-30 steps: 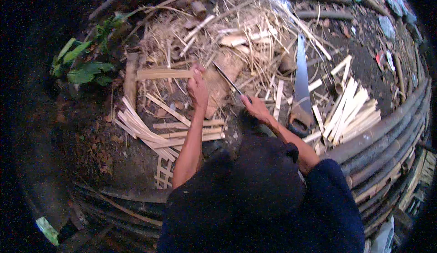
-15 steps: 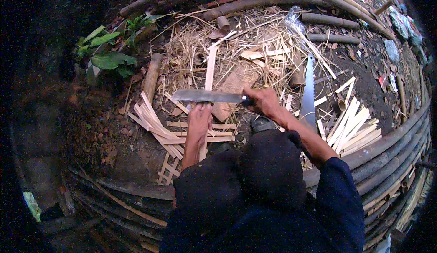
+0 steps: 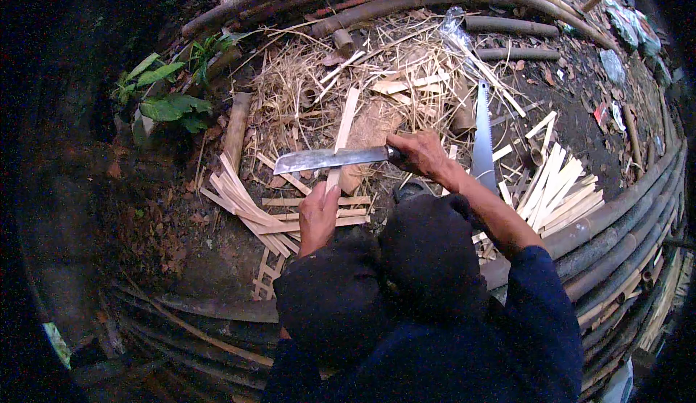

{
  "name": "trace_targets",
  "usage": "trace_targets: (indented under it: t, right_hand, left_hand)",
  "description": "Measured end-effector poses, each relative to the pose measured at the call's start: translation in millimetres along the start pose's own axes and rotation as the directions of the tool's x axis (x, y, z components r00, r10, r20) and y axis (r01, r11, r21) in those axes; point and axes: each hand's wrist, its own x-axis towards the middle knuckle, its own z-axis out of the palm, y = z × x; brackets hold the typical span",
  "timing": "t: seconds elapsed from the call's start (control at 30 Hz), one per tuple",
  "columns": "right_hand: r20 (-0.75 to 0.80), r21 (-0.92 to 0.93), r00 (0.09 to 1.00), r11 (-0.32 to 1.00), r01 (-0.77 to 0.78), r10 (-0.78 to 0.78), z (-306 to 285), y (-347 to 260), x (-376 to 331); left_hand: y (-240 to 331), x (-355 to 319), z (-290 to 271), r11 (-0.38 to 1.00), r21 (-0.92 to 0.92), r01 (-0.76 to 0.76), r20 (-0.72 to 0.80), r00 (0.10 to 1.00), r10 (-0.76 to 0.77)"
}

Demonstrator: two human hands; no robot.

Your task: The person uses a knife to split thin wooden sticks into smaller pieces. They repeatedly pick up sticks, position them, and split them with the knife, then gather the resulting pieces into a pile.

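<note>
My left hand is closed round the near end of a pale bamboo strip, thumb along it, with the far end pointing away from me. My right hand grips the dark handle of a machete. Its broad blade lies crosswise over the strip, just beyond my left fingers, tip to the left. Beneath the strip and blade, a flat brown wooden block rests on the ground. Several cut strips are heaped beside my left hand, and a few more strips lie crosswise near it.
A hand saw lies right of my right hand, beside a fanned pile of pale strips. Shavings cover the ground ahead. Bamboo poles run along the far side, and more poles at the right. A leafy plant grows at left.
My left hand has shifted right and slightly nearer me along with the strip, which tilts more to the right. The machete blade's flat side shows more, and its tip sits slightly lower.
</note>
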Motion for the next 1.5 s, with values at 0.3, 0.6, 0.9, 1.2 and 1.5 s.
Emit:
trace_targets:
  t: [0.3, 0.6, 0.9, 1.2, 1.5]
  right_hand:
    - [0.077, 0.016, 0.650, 0.651, -0.759, 0.756, 35, 100, -80]
    - [-0.086, 0.125, 0.996, 0.992, -0.010, 0.021, 18, -26, -63]
    - [0.305, 0.397, 0.828, 0.727, -0.560, 0.471, -32, -38, -124]
    - [0.074, 0.528, 0.578, 0.460, -0.714, 0.813, 37, 50, -328]
    - [-0.307, -0.539, 0.553, 0.337, -0.772, 0.775, -19, 178, -429]
  left_hand:
    - [-86, -71, -11, 0.985, 0.106, 0.133, 0.107, 0.984, -0.144]
    - [-77, 17, 50, 0.914, 0.302, -0.270, 0.270, 0.944, 0.189]
    - [-26, 60, 77, 0.597, 0.394, -0.699, 0.428, 0.714, 0.554]
    - [24, 76, 83, 0.610, 0.282, -0.741, -0.001, 0.635, 0.772]
    - [-227, 82, -14, 0.963, 0.241, 0.120, -0.513, 0.858, 0.021]
